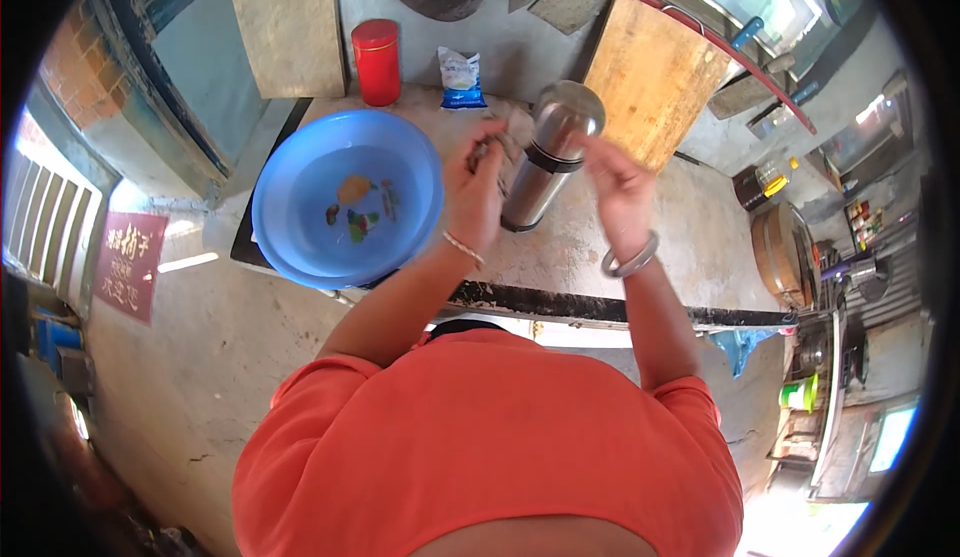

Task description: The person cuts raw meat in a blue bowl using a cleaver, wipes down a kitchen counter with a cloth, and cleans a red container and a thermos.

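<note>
A stainless-steel vacuum flask (551,171) with a black band and a domed lid stands on the worktop, leaning in the wide view. At its left side, my left hand (480,189) grips a crumpled grey-brown cloth (513,141), partly hidden by the fingers. My right hand (621,186) is beside the flask's upper right, blurred by motion with its fingers bent. Whether it touches the steel cannot be made out. Left of my left hand sits a blue plastic basin (300,257) holding clear water, with a coloured fruit pattern on its bottom.
Behind the basin stand a red lidded canister (376,62) and a blue-and-white plastic packet (461,81). A wooden chopping board (652,69) leans on the wall beneath a red knife rack (772,92). Rightward are an oil bottle (769,174) and a round wooden tub (780,249).
</note>
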The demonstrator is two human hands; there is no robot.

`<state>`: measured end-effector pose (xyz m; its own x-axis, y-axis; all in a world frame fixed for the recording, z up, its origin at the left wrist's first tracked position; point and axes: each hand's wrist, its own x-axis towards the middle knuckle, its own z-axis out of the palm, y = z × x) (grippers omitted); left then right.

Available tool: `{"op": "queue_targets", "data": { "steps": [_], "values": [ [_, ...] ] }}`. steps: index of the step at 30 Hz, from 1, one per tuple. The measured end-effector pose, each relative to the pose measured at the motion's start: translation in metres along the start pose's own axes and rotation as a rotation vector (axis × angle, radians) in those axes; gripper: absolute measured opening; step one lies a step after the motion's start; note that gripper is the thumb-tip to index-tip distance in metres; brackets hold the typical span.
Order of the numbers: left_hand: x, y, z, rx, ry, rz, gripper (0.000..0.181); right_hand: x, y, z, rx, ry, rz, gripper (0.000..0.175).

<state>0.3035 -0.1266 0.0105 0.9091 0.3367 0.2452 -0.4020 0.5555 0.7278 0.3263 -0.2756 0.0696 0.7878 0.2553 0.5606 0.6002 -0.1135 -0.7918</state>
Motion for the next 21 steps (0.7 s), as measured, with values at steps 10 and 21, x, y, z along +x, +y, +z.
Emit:
{"op": "queue_targets", "data": {
  "steps": [10,21],
  "values": [
    [0.085,-0.011,0.053,0.752,-0.249,0.753,0.024,0.081,0.050,0.016,-0.302,0.210,-0.044,0.043],
    [0.071,-0.046,0.028,0.626,-0.110,0.855,0.026,0.076,0.043,0.028,-0.470,0.234,-0.075,0.042]
  ]
}}
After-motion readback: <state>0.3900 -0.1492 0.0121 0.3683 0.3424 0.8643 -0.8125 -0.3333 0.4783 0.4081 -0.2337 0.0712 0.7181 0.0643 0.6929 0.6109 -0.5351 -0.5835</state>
